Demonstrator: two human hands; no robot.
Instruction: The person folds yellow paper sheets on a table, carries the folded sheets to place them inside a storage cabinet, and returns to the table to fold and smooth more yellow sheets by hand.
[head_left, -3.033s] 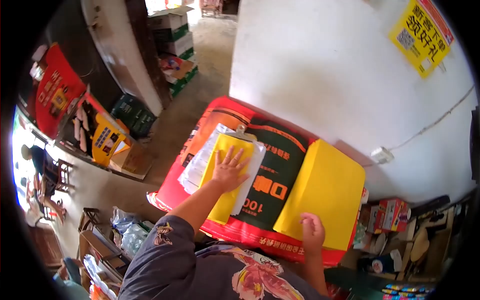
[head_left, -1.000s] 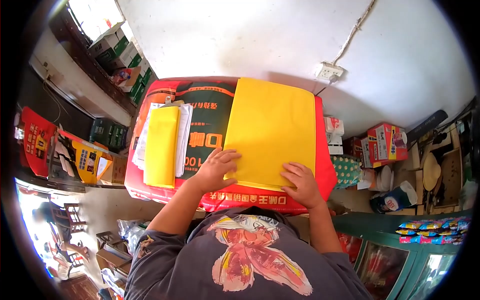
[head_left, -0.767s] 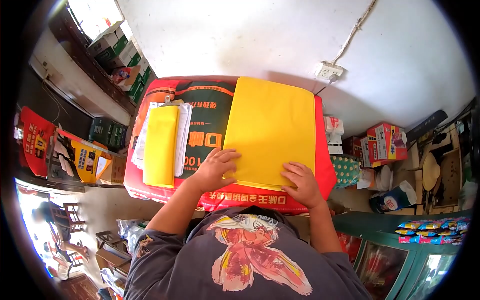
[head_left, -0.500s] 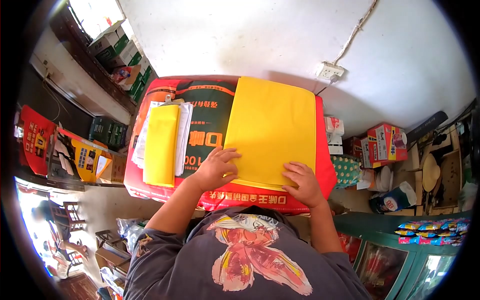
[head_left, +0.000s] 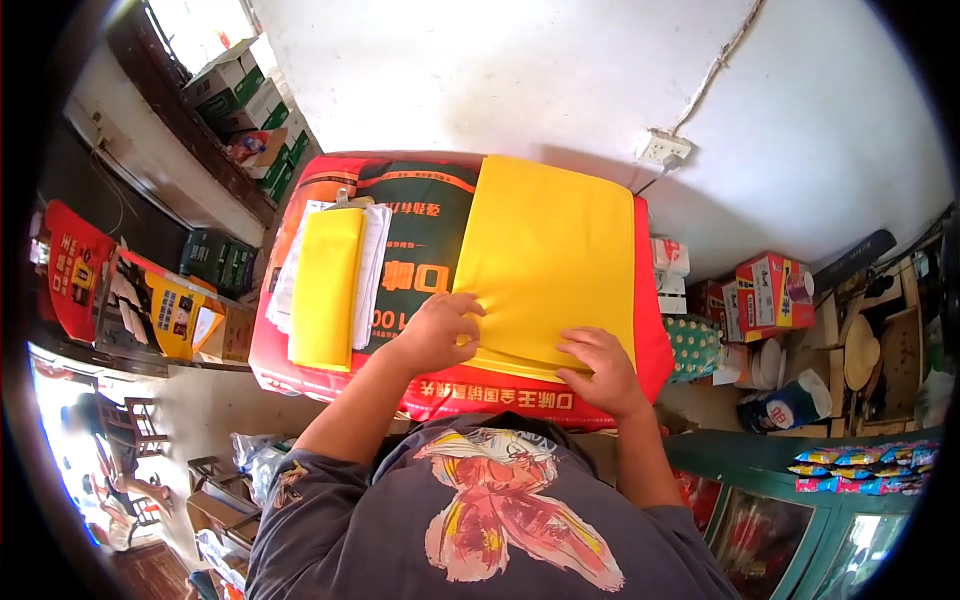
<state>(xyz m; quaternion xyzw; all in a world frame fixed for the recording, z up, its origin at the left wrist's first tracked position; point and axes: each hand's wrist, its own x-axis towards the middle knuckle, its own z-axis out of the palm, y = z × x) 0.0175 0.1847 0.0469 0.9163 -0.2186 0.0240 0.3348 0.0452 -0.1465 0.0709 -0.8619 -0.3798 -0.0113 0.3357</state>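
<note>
A stack of large yellow sheets (head_left: 550, 240) lies flat on the right part of a red, padded cover (head_left: 654, 330). My left hand (head_left: 443, 330) is curled over the stack's lower left edge, and the top sheet wrinkles by its fingers. At the lower right edge, my right hand (head_left: 600, 370) rests with fingers apart, its thumb near the front edge. A narrow yellow piece (head_left: 328, 290) lies over white papers (head_left: 373, 260) under a metal clip, left of the stack.
A white wall with a power socket (head_left: 662, 148) rises behind. Boxes and a bucket (head_left: 790, 405) stand at the right, near a green cabinet (head_left: 740, 455) with snack packets. Stacked cartons (head_left: 230, 90) are at the back left. People sit at the far left.
Since three seconds ago, my left hand has moved from the narrow yellow piece to the large stack. Just now the top sheet has wrinkled and its front edge has shifted up slightly.
</note>
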